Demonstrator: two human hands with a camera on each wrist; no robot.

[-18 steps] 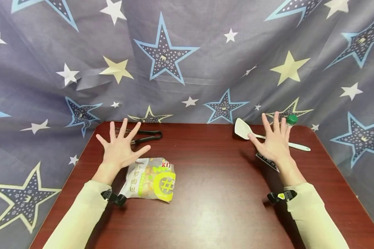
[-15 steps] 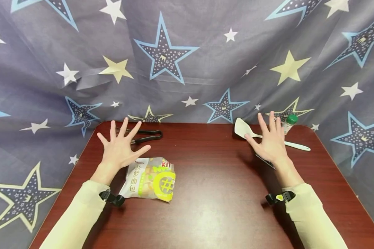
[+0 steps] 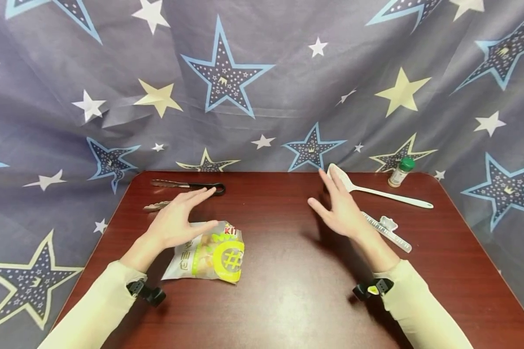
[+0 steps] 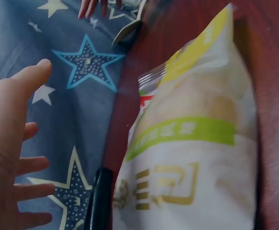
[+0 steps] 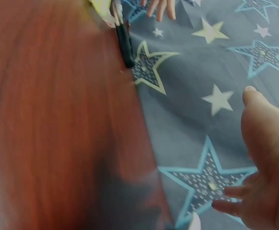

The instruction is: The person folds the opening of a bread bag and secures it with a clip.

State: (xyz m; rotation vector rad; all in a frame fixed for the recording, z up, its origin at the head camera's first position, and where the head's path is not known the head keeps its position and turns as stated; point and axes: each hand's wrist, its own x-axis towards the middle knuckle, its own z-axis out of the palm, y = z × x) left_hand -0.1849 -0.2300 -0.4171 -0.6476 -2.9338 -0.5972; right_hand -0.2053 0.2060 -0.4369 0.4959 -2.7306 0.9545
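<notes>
My left hand (image 3: 176, 223) hovers with relaxed, extended fingers over the upper left corner of a plastic bag of bread (image 3: 214, 252), holding nothing. Behind that hand lies a pair of tongs (image 3: 201, 186) with black handles, its lower arm partly hidden by the fingers. My right hand (image 3: 341, 213), also holding nothing, is held above the table with fingers extended and thumb apart. Its fingertips overlap the head of a white spatula (image 3: 388, 195) in the head view. The bag looms large in the left wrist view, beside the left hand (image 4: 15, 143).
A clear ruler-like clip (image 3: 386, 231) lies right of the right forearm. At the back right corner stands a small green-capped shaker bottle (image 3: 401, 173). A star-patterned curtain (image 3: 270, 87) hangs along the back edge of the dark red table (image 3: 288, 300).
Both hands have turned inward from a spread, palm-down pose, their fingers drawing closer together. The right hand has moved left, uncovering the bottle and the clip; more of the tongs shows.
</notes>
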